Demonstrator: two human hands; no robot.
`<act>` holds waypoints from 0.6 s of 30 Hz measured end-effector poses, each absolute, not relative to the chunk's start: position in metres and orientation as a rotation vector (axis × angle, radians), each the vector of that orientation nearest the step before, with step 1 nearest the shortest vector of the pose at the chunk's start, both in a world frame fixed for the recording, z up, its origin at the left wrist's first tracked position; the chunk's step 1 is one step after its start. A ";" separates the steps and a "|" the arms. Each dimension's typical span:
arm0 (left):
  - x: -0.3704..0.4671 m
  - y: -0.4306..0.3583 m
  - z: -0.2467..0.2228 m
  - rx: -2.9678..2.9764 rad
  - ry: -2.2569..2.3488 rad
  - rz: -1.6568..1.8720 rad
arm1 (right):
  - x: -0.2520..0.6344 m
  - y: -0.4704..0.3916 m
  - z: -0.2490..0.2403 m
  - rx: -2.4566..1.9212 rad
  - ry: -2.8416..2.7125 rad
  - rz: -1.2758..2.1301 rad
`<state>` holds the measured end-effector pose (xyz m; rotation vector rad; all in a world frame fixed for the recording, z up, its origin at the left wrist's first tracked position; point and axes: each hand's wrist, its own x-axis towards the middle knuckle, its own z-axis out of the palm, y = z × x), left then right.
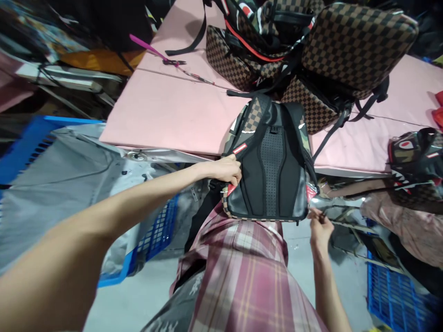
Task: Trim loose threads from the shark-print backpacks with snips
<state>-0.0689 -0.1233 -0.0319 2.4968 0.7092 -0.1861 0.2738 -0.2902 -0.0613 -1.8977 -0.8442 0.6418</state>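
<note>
A black backpack (pixel 272 170) with brown checkered and camouflage sides rests against the table edge and over my lap, its padded back panel facing me. My left hand (pixel 228 169) is closed on its left side, just below a strap with a red label. By the lower right corner of the bag, my right hand (pixel 321 226) is pinched closed. Something small and dark shows at its fingers, too small to name.
More checkered bags (pixel 360 46) are piled on the pink table (pixel 166 110). Snips with a pink ribbon (pixel 148 46) lie at the back left. A blue crate (pixel 152 240) with grey material stands left. At right, another person's arm (pixel 360 189) reaches in beside a shark-face bag (pixel 415 161).
</note>
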 end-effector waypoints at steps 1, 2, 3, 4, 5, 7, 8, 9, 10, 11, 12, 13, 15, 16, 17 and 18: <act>-0.075 -0.129 -0.032 2.512 0.728 -0.122 | 0.290 -0.292 -0.064 -1.903 -0.731 0.560; -0.080 -0.137 -0.032 2.529 0.762 -0.035 | 0.303 -0.294 -0.066 -1.908 -0.654 0.528; -0.085 -0.146 -0.033 2.546 0.816 0.065 | 0.311 -0.296 -0.067 -1.911 -0.609 0.555; -0.088 -0.157 -0.035 2.560 0.889 0.168 | 0.314 -0.297 -0.069 -1.910 -0.586 0.620; -0.089 -0.169 -0.038 2.566 0.972 0.264 | 0.312 -0.299 -0.072 -1.902 -0.564 0.702; -0.089 -0.199 -0.048 2.540 1.153 0.449 | 0.299 -0.300 -0.080 -1.874 -0.536 0.861; -0.087 -0.216 -0.054 2.499 1.246 0.548 | 0.291 -0.299 -0.086 -1.864 -0.530 0.912; -0.085 -0.234 -0.061 2.435 1.335 0.658 | 0.284 -0.298 -0.092 -1.857 -0.523 0.940; -0.084 -0.252 -0.069 2.341 1.430 0.775 | 0.278 -0.296 -0.099 -1.853 -0.518 0.954; -0.083 -0.269 -0.078 2.215 1.529 0.890 | 0.274 -0.294 -0.106 -1.848 -0.512 0.966; -0.081 -0.284 -0.087 2.056 1.621 0.988 | 0.272 -0.292 -0.112 -1.843 -0.505 0.978; -0.079 -0.296 -0.095 1.856 1.714 1.033 | 0.272 -0.289 -0.117 -1.838 -0.497 0.990; -0.070 -0.307 -0.111 1.427 1.753 0.981 | 0.274 -0.281 -0.125 -1.822 -0.488 1.015; -0.064 -0.306 -0.118 1.240 1.699 0.930 | 0.275 -0.277 -0.126 -1.811 -0.487 1.028; -0.057 -0.300 -0.123 1.106 1.611 0.890 | 0.276 -0.272 -0.126 -1.798 -0.491 1.043; -0.051 -0.292 -0.125 1.020 1.522 0.873 | 0.277 -0.268 -0.123 -1.782 -0.500 1.056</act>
